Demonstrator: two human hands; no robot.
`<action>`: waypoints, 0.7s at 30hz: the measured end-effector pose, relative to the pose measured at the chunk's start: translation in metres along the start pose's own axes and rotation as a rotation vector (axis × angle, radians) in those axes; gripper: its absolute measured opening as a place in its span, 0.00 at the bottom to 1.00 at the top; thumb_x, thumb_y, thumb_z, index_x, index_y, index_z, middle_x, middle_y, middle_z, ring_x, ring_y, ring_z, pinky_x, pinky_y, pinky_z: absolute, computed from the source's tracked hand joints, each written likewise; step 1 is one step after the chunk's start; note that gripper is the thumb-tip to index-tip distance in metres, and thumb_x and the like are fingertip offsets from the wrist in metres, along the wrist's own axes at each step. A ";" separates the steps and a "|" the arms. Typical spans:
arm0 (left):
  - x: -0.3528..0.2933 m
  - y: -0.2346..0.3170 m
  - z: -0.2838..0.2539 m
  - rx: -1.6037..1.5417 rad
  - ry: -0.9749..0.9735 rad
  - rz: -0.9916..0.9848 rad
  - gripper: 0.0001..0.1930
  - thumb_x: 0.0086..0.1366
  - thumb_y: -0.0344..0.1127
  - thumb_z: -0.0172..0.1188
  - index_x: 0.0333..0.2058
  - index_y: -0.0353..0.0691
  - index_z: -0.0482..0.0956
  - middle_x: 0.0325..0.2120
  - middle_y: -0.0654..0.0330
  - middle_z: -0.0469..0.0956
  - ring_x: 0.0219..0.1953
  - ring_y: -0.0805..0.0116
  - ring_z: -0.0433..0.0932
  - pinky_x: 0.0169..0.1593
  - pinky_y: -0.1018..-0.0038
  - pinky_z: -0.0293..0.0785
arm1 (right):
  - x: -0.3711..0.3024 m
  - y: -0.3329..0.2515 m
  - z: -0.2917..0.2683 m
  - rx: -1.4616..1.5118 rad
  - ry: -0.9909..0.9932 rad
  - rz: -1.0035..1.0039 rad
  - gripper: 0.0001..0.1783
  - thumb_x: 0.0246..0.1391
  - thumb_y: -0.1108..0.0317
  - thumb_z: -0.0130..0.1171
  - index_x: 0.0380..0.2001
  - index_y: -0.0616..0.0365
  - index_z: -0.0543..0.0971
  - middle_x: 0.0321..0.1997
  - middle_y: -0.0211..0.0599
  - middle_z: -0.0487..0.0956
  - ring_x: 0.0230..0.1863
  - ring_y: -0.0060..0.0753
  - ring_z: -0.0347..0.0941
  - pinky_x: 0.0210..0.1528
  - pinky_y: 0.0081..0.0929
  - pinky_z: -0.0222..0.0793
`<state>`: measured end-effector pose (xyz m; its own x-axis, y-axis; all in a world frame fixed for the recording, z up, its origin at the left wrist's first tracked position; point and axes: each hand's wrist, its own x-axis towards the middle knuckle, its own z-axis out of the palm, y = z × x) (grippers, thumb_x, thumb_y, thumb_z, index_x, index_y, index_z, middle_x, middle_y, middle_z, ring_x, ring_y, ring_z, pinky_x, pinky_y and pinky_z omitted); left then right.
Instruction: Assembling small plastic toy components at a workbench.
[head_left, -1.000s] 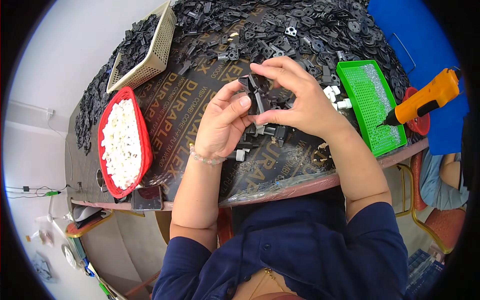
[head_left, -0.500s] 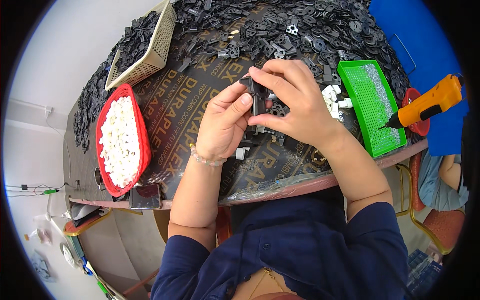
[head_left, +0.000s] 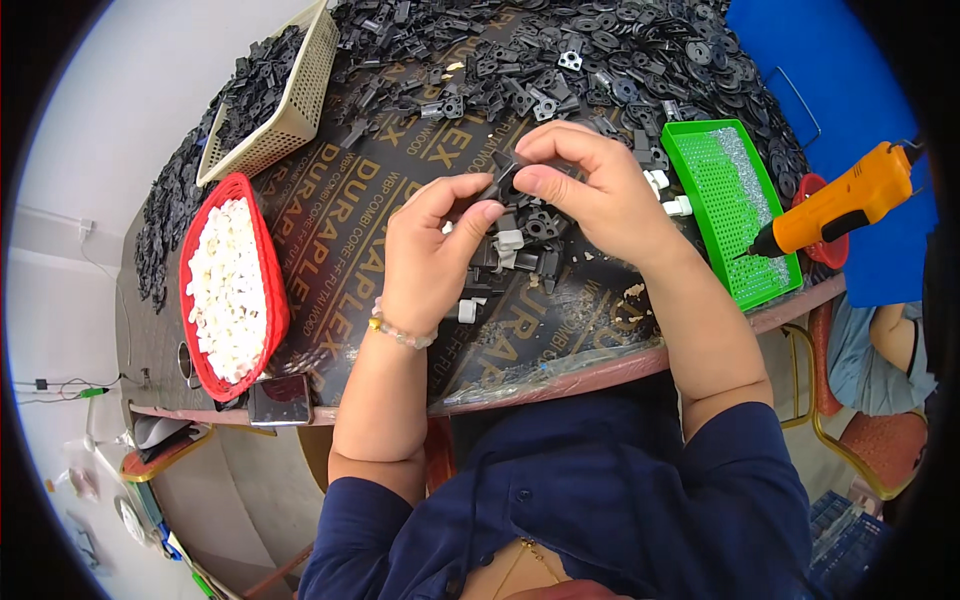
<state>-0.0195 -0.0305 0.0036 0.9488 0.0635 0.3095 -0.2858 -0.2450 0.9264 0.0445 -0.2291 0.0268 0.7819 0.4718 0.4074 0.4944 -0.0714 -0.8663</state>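
Over the middle of the table, a small black plastic part (head_left: 505,174) is held between the fingertips of both hands. My left hand (head_left: 425,240), with a bead bracelet at its wrist, grips its near-left side by thumb and forefinger. My right hand (head_left: 608,195) pinches the far-right side, and its fingers hide some of the part. Just beneath lie several loose black parts (head_left: 543,224) and a white plastic piece (head_left: 508,240). Another white piece (head_left: 467,310) rests closer to the table edge.
A red basket (head_left: 277,300) of white pieces stands left, near a phone (head_left: 281,400). Behind it is a cream basket (head_left: 285,125) of black parts. Right are a green tray (head_left: 700,190) of small metal pieces and an orange electric screwdriver (head_left: 845,203). Black parts (head_left: 620,75) heap up behind.
The black part has been turned and tilted between my fingers. My left hand has dropped slightly, its fingers less wrapped round the part, uncovering the pieces below. The whole view has shifted a little.
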 end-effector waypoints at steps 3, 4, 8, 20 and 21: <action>-0.001 0.004 -0.001 -0.019 -0.031 -0.073 0.12 0.62 0.29 0.67 0.44 0.32 0.81 0.32 0.60 0.81 0.33 0.75 0.78 0.40 0.78 0.75 | 0.000 -0.001 -0.001 0.021 -0.048 0.048 0.11 0.58 0.67 0.65 0.36 0.65 0.80 0.42 0.35 0.78 0.45 0.27 0.73 0.51 0.26 0.68; -0.002 0.007 -0.001 0.011 -0.038 -0.049 0.12 0.62 0.28 0.67 0.44 0.32 0.81 0.33 0.61 0.81 0.33 0.76 0.78 0.40 0.78 0.75 | 0.000 0.001 -0.001 0.018 -0.048 0.049 0.11 0.58 0.67 0.65 0.36 0.65 0.80 0.42 0.35 0.78 0.45 0.27 0.73 0.51 0.26 0.68; -0.002 0.007 -0.002 0.034 -0.005 -0.070 0.11 0.64 0.28 0.65 0.44 0.31 0.80 0.33 0.62 0.81 0.35 0.78 0.78 0.41 0.79 0.75 | 0.006 0.009 -0.017 0.316 -0.057 0.207 0.12 0.65 0.64 0.58 0.38 0.64 0.79 0.40 0.32 0.80 0.41 0.22 0.74 0.44 0.21 0.70; 0.017 -0.011 -0.017 -1.007 0.083 -0.360 0.05 0.68 0.29 0.58 0.41 0.38 0.76 0.41 0.54 0.81 0.41 0.66 0.80 0.45 0.72 0.77 | -0.008 0.046 -0.049 -1.137 -0.179 0.439 0.04 0.43 0.74 0.65 0.26 0.62 0.83 0.32 0.53 0.82 0.39 0.57 0.80 0.43 0.47 0.74; 0.017 -0.013 -0.020 -1.000 0.052 -0.365 0.08 0.67 0.27 0.59 0.44 0.39 0.75 0.41 0.55 0.81 0.44 0.64 0.81 0.47 0.71 0.78 | -0.008 0.043 -0.047 -1.158 -0.229 0.467 0.06 0.46 0.76 0.60 0.29 0.63 0.83 0.34 0.53 0.83 0.41 0.56 0.80 0.44 0.46 0.76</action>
<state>-0.0019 -0.0073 0.0012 0.9992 0.0202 -0.0353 0.0110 0.7012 0.7129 0.0770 -0.2771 0.0000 0.9447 0.3270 -0.0267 0.3225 -0.9404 -0.1080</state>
